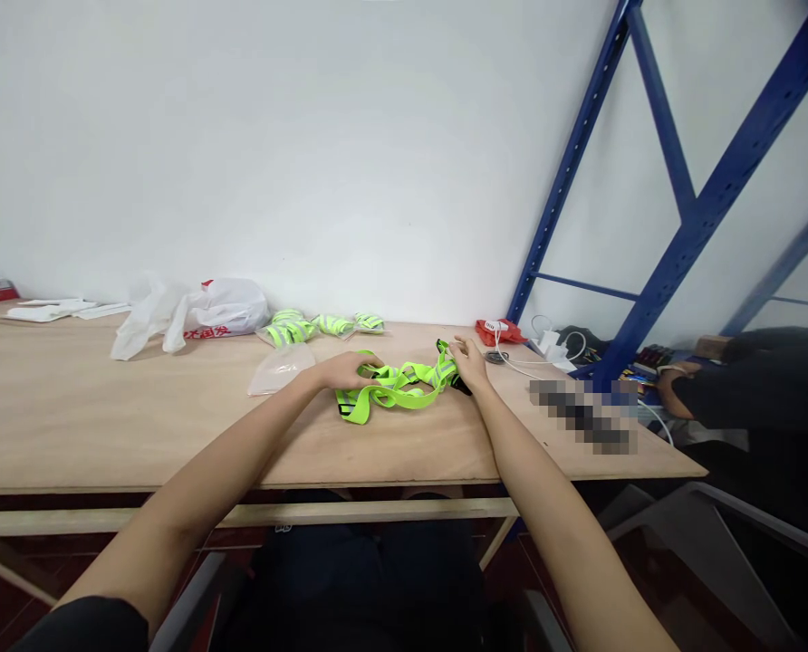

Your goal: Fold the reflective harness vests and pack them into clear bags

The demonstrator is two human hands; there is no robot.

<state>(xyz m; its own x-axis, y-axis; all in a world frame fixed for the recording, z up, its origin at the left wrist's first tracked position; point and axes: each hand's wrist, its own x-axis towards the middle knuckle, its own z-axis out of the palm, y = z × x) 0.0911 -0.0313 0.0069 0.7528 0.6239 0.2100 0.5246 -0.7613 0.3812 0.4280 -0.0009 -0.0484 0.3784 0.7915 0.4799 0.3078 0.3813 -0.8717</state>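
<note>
A neon yellow-green reflective strap harness (410, 396) with grey stripes and black parts lies loosely looped on the wooden table. My left hand (351, 370) is closed on its left end, the fingers partly hidden by the bands. At its right end, my right hand (468, 362) grips the bunched straps beside a black piece. Just left of my left hand rests a flat clear plastic bag (280, 369). Beyond it, several folded yellow-green bundles in clear wrapping (288, 328) sit near the wall.
White plastic bags (231, 303) and papers (51, 310) lie at the back left. A red packet (503, 331), white cables and chargers (552, 347) are at the right, by a blue metal rack (676, 244). Another person's dark sleeve (750, 380) shows at far right.
</note>
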